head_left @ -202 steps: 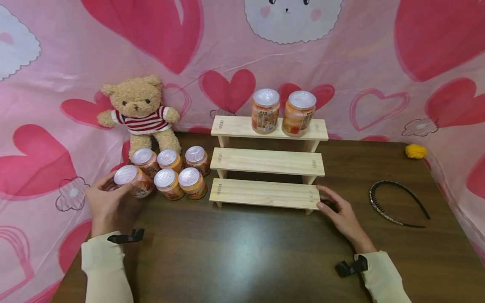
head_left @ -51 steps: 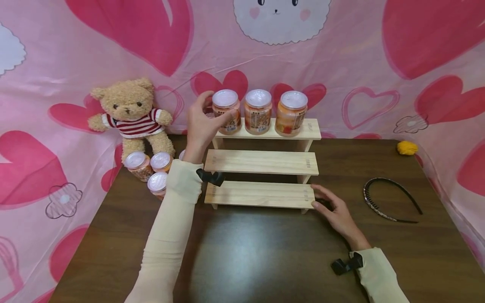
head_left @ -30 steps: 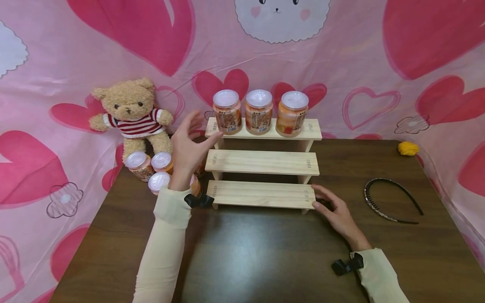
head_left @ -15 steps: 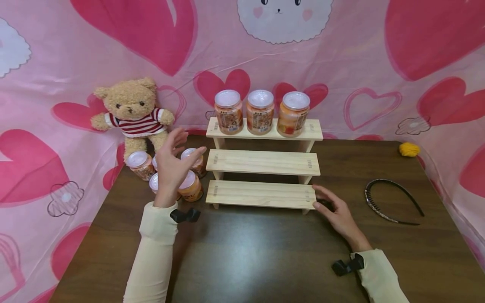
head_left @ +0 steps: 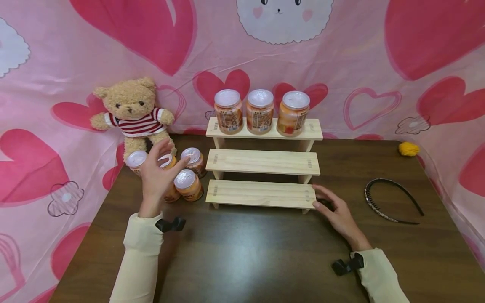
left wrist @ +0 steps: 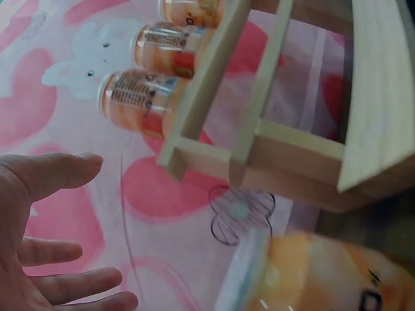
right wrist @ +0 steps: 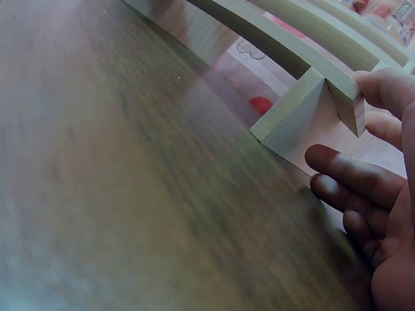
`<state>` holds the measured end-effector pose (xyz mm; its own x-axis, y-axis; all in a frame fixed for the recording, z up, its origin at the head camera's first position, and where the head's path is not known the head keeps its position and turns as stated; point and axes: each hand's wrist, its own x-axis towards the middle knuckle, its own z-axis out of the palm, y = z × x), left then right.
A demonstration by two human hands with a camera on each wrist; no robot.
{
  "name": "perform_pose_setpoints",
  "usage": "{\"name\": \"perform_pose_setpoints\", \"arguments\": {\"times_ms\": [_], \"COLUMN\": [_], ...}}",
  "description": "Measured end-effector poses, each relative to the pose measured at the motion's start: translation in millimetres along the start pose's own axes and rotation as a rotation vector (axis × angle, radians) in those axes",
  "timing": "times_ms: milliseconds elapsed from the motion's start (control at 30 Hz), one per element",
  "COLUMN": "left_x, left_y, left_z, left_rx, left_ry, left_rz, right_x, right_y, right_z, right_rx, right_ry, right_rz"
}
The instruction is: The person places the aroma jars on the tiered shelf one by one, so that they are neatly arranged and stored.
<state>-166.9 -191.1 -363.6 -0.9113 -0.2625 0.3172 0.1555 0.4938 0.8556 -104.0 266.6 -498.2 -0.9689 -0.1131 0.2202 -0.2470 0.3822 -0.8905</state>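
Observation:
Several canned fruit jars with silvery lids stand at the left; one is the front jar [head_left: 188, 185]. My left hand [head_left: 157, 179] hovers over this group, fingers and thumb spread, holding nothing, and hides parts of some jars. In the left wrist view, a jar [left wrist: 324, 275] appears close to the spread left hand [left wrist: 48, 240]. Three more jars [head_left: 259, 112] stand in a row on the top tier of a three-tier wooden display stand [head_left: 263, 162]. My right hand [head_left: 339, 214] holds the right end of the lowest tier between thumb and index finger.
A teddy bear [head_left: 130, 107] in a striped shirt sits behind the left jars, against a pink heart-print cloth [head_left: 363, 50]. A black toothed headband [head_left: 373, 204] lies at the right of the dark wooden table [head_left: 242, 252]. Farther back is a small yellow bundle [head_left: 408, 149].
A third jar has come to the top tier's left, carried by my left hand. That hand has released it and moved back down-left over the other jars. My right hand stays at the stand.

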Motion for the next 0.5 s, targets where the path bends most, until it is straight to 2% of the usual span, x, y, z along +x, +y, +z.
{"name": "perform_pose_setpoints", "arguments": {"times_ms": [233,500], "left_x": [-8.0,-11.6], "left_y": [-17.1,-32.4], "left_z": [-10.8,-21.4], "left_rx": [0.046,0.046], "left_ry": [0.032,0.04], "left_rz": [0.013,0.038], "right_x": [0,0], "right_y": [0,-1], "right_z": [0,-1], "right_rx": [-0.006,0.002], "right_ry": [-0.014,-0.012], "right_rz": [0.012,0.013]}}
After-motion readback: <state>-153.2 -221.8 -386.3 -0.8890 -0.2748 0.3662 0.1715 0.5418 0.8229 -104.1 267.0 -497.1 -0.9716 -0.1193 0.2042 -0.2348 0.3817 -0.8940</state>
